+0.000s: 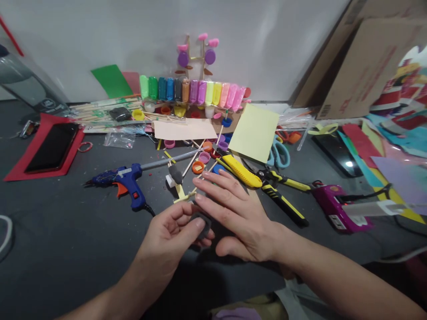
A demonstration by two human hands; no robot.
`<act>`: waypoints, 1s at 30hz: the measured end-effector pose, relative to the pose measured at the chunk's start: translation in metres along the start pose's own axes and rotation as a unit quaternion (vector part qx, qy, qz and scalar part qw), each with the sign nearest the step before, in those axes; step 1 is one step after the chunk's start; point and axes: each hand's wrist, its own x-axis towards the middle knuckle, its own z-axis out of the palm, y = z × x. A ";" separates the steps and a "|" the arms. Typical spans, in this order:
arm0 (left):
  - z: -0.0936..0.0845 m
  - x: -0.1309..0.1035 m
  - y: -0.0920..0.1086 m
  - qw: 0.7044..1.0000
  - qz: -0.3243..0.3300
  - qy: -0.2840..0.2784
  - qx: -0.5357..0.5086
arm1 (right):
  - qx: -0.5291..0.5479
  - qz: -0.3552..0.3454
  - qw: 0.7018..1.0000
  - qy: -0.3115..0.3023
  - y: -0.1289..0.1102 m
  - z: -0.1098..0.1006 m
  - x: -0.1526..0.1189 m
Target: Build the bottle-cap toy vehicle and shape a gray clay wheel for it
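Low in the middle of the view, my left hand [180,231] pinches a dark grey piece of modelling clay [202,222] between thumb and fingers. My right hand [236,211] is open beside it, palm down with the fingers stretched toward the left. Its fingertips lie close to a small stick construction [180,192], which carries a dark grey clay lump [175,174] and a white cap-like piece [170,180]. Whether those fingertips touch the sticks I cannot tell. Part of the held clay is covered by my left thumb.
A blue hot glue gun [123,180] lies to the left. Right of centre are a yellow cutter [242,170], black-and-yellow pliers [283,209] and blue scissors [280,153]. Packs of coloured clay [193,91] line the back, with loose bottle caps [204,157] in front. A purple power strip [336,209] stands right.
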 end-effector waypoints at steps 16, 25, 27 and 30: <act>0.003 -0.004 -0.008 0.999 0.035 0.018 0.018 | 0.072 0.111 0.991 -0.030 -0.022 0.022 0.001; -0.009 -0.007 -0.011 1.000 -0.011 -0.028 -0.005 | 0.144 0.094 0.985 -0.009 -0.017 0.015 0.004; -0.005 -0.006 -0.007 1.000 -0.021 -0.017 -0.011 | 0.144 0.088 0.986 -0.002 -0.017 0.014 0.005; 0.003 -0.003 -0.003 0.999 -0.010 0.000 -0.032 | 0.147 0.082 0.986 0.000 -0.016 0.014 0.005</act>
